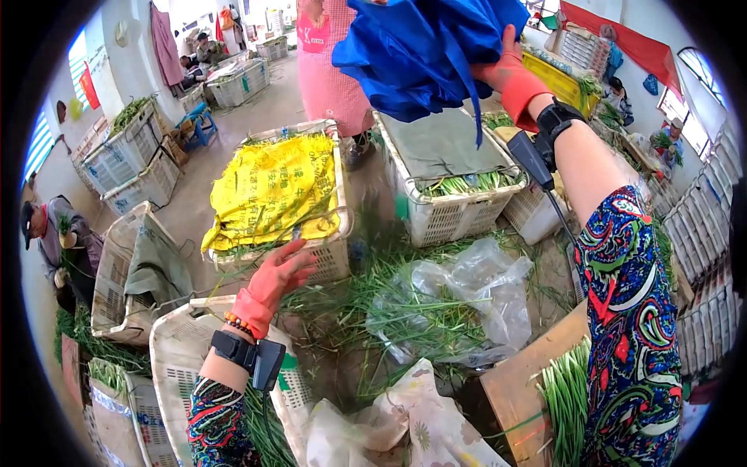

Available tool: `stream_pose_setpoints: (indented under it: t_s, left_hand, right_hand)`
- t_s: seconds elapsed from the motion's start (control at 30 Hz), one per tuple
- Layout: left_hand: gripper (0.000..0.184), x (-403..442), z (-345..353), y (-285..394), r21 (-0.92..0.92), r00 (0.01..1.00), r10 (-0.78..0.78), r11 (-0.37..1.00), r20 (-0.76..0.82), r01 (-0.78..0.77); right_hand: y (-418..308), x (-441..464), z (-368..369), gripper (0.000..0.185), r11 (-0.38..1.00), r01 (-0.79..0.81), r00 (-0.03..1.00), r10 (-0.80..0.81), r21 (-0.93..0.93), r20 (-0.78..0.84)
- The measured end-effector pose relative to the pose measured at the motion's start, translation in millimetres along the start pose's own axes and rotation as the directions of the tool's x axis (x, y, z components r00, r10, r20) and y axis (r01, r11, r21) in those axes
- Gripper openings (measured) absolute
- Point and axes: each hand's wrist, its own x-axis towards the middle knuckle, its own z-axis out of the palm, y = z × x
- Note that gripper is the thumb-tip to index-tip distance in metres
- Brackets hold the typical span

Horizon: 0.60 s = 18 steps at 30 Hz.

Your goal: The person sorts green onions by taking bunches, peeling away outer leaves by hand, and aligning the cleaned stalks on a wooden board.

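1. Blue cloth (428, 56), loosely bunched, is up at the top of the view against the right hand (515, 76), with a thin strap dangling below it.
2. The right hand wears a red glove; one finger points upward beside the folds. The cloth hides part of the hand, so I cannot tell whether it pinches the fabric or merely supports it.
3. The left hand (274, 279), also red-gloved, is empty, its fingers spread, near the front of the crate (331, 261) topped with a yellow sack (276, 187).
4. Right of that crate, a white crate (459, 218) holds green stalks (467, 184) partly under a grey-green cover (447, 144).
5. Clear plastic (498, 300) lies on the floor among loose greens (350, 303).
6. At lower right, a bundle of stalks (566, 397) rests on a wooden board (510, 389).
7. Beyond the blue cloth stands a person in a pink checked apron (331, 86).
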Motion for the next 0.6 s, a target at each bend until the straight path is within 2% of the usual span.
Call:
stream_pose_setpoints:
  t_s: [0.2,0.37,0.4,0.47,0.5,0.53,0.57,0.6]
  left_hand:
    - [0.042,23.1,-19.4,-26.2,-0.114,0.998,-0.057,0.992,0.006,0.057]
    - [0.048,45.7,-10.8,-22.1,-0.151,0.998,-0.059,0.987,0.008,0.059]
    - [0.053,55.0,-10.0,-19.9,-0.182,0.999,-0.019,0.983,0.031,0.024]
    - [0.058,68.6,3.4,-4.3,-0.244,0.997,0.075,0.966,-0.035,-0.081]
    - [0.057,83.8,1.7,-3.0,-0.457,0.986,0.153,0.883,0.072,-0.104]
    - [0.055,102.7,2.9,-1.9,-0.58,0.979,0.194,0.805,0.061,-0.123]
    - [0.06,95.1,18.8,21.7,-0.631,0.956,0.246,0.77,0.161,-0.092]
    - [0.054,101.9,30.5,28.4,-0.715,0.926,0.361,0.675,0.107,-0.181]
  right_hand:
    - [11.1,-34.3,24.9,0.13,0.992,0.02,0.992,-0.005,-0.124,0.126]
    - [12.1,-52.0,39.5,0.12,0.978,0.047,0.979,-0.004,-0.205,0.204]
    - [11.3,-56.8,40.4,0.118,0.977,0.048,0.978,-0.004,-0.21,0.207]
    - [7.7,-63.1,38.2,0.114,0.977,0.068,0.977,-0.023,-0.203,0.213]
    - [7.3,-66.5,35.3,0.112,0.978,0.077,0.978,-0.036,-0.195,0.207]
    - [5.9,-72.4,32.7,0.11,0.978,0.091,0.978,-0.053,-0.186,0.199]
    - [5.3,-78.6,29.8,0.108,0.979,0.109,0.979,-0.075,-0.175,0.188]
    - [3.7,-87.3,26.2,0.106,0.979,0.129,0.979,-0.1,-0.16,0.177]
